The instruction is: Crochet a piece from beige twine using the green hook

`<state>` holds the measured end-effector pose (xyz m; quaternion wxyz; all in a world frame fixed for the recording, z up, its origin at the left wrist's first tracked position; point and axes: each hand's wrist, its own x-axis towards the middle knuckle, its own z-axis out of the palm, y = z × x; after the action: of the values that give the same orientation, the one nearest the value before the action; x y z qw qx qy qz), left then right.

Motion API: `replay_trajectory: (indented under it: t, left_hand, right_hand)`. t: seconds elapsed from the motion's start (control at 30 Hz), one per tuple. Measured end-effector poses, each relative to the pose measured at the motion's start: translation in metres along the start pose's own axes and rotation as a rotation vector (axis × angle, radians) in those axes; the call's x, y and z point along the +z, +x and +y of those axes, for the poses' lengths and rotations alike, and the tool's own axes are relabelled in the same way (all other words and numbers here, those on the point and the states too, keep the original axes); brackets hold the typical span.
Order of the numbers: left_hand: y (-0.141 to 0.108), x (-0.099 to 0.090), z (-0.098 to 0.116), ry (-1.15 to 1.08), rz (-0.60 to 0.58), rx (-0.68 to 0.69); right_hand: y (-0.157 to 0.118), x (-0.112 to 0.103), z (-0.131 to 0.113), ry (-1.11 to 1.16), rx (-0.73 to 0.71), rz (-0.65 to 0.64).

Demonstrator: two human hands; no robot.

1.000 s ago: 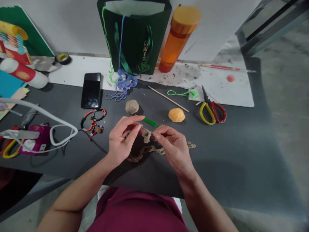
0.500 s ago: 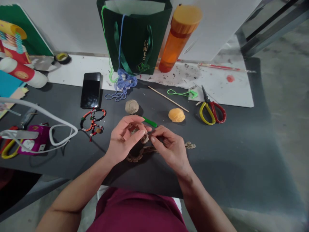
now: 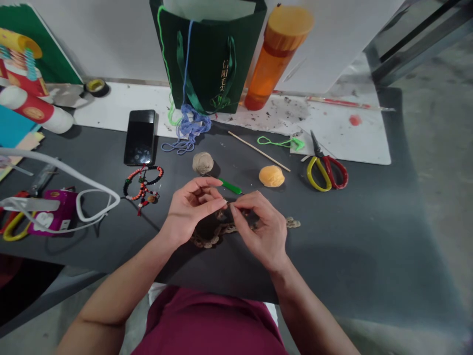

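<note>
A brown crocheted strip [image 3: 207,242] with a scalloped edge lies in a curve under my hands, its tail end [image 3: 293,223] showing right of my right hand. My left hand [image 3: 194,207] pinches a part of the strip between thumb and fingers, slightly above the table. Close beside it, my right hand [image 3: 261,224] has thumb and forefinger pinched at the same part; the exact spot is small and partly hidden. Just beyond my fingertips lies a green-handled crochet hook [image 3: 231,186]. A ball of beige yarn [image 3: 203,162] sits behind my left hand.
A yellow yarn ball [image 3: 271,176], a thin wooden stick [image 3: 258,150], green yarn [image 3: 281,142] and scissors [image 3: 325,170] lie beyond my right hand. Leftward are beaded bracelets [image 3: 143,185], a phone [image 3: 140,138] and a white cable [image 3: 92,182]. A green paper bag [image 3: 207,64] and orange bottle [image 3: 273,59] stand behind.
The pinched part of the strip has turned and shows less between my fingers. My right hand has shifted slightly, its fingertips now closer to my left thumb. The view has drifted a little.
</note>
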<state>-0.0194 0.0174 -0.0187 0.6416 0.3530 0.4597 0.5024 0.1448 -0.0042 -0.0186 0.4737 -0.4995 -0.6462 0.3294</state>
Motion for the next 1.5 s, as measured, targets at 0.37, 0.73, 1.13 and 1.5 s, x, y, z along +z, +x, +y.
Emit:
replay_trajectory:
  t: [0.37, 0.73, 1.13, 1.5]
  left_hand:
    - [-0.0025, -0.0001, 0.0044, 0.229, -0.018, 0.073]
    - [-0.0054, 0.0012, 0.0052, 0.382, -0.025, 0.207]
    - [-0.0027, -0.0021, 0.0058, 0.254, -0.128, 0.0]
    - [-0.0059, 0.0007, 0.0036, 0.342, -0.065, 0.174]
  right_hand:
    - [0.0001, 0.0002, -0.0008, 0.025, 0.073, 0.034]
    - [-0.0011, 0.0, -0.0015, 0.047, 0.059, 0.044]
    - [0.002, 0.0062, 0.0074, 0.81, 0.575, -0.028]
    - [-0.0007, 0.0065, 0.007, 0.488, 0.552, -0.064]
